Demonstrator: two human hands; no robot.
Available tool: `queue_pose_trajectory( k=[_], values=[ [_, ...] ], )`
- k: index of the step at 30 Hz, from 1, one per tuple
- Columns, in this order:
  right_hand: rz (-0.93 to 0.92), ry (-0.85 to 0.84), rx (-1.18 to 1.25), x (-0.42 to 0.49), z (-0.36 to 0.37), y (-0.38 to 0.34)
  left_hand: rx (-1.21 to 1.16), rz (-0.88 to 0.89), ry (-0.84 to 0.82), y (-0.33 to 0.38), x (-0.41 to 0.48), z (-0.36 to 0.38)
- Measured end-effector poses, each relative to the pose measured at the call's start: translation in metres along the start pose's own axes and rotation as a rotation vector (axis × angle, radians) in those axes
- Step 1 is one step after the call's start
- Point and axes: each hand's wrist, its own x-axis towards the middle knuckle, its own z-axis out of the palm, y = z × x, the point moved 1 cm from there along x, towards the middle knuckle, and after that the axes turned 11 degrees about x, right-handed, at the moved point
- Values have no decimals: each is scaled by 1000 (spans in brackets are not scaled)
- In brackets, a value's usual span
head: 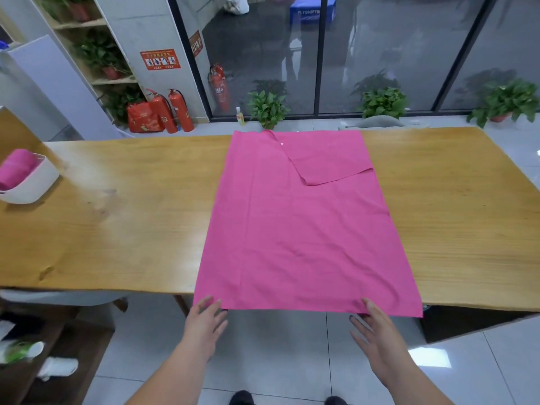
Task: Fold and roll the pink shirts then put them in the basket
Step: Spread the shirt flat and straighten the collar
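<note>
Flat pink shirt (pixel 304 229) is spread on tabletop (pixel 117 229), hem at near edge. Left hand (pixel 204 320) and right hand (pixel 377 331) are held palm-down, fingers straight, touching hem corners, nothing gripped. Rolled shirt (pixel 14 168) is seen in basket (pixel 32 185), far left.

Single wide-angle head view, close above table (pixel 131 229) near edge, facing forward-down; pink shirt (pixel 301 229) centred.

Wooden table (pixel 117 229), grey tile floor (pixel 292 361), glass wall (pixel 380 54), potted plants (pixel 267 108).
</note>
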Motion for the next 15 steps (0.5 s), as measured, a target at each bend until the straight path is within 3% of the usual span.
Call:
queue_pose_trajectory(
  k=[6, 10, 15],
  values=[
    [26, -67, -7, -2, 50, 35, -105, -10, -50, 20, 20, -36],
    [38, -113, -63, -2, 85, 48, -29, 7, -59, 38, 33, -52],
    [-77, 1, -82, 4, 106, 53, 104, 91, -93, 69, 47, -62]
  ],
)
